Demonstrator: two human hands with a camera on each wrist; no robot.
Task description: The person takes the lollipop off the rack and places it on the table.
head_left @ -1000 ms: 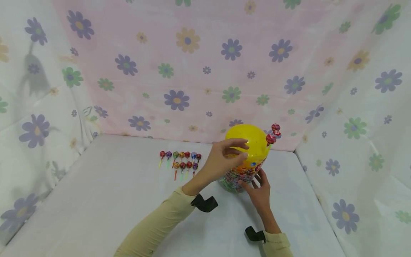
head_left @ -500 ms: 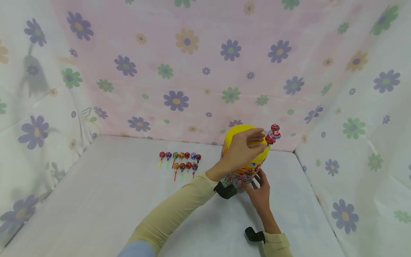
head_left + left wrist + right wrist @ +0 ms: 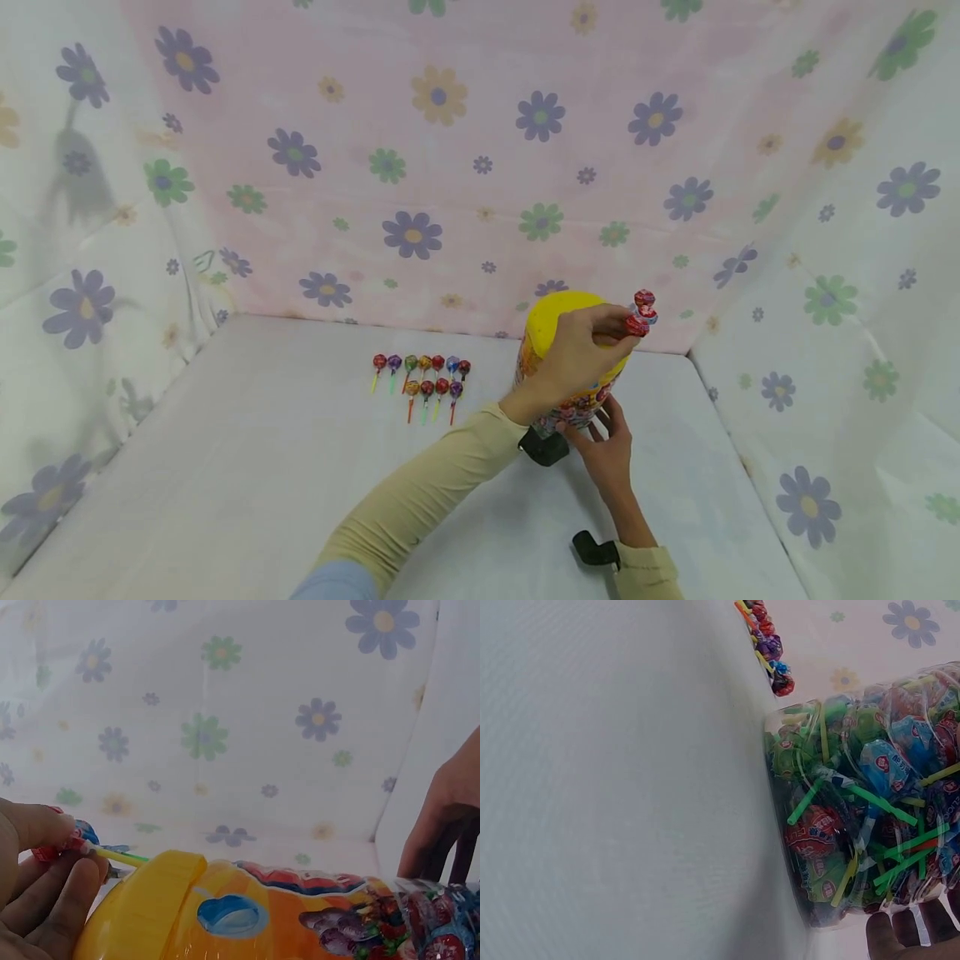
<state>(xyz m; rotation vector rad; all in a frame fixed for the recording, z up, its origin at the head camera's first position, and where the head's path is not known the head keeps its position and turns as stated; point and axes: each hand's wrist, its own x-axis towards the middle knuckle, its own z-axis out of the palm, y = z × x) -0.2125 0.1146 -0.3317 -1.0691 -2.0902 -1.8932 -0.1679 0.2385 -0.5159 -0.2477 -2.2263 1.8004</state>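
Note:
A clear jar of lollipops with a domed yellow lid stands on the table's right half. Several red-wrapped lollipops stick out at the lid's right edge. My left hand reaches across the lid and pinches one lollipop just below its red head; its yellow-green stick runs to the lid. Low on the jar, my right hand grips the side, thumb in front and fingers around the right. In the right wrist view, its fingers lie against the clear wall. My left forearm hides part of the jar.
Two rows of loose lollipops lie on the white tabletop left of the jar. Flowered cloth walls close in the back and both sides. A black wrist mount sits on my left wrist, close to the jar.
My left hand has moved right across the yellow lid to the lollipops at its edge, and its fingers have closed on one. My right hand has stayed on the jar.

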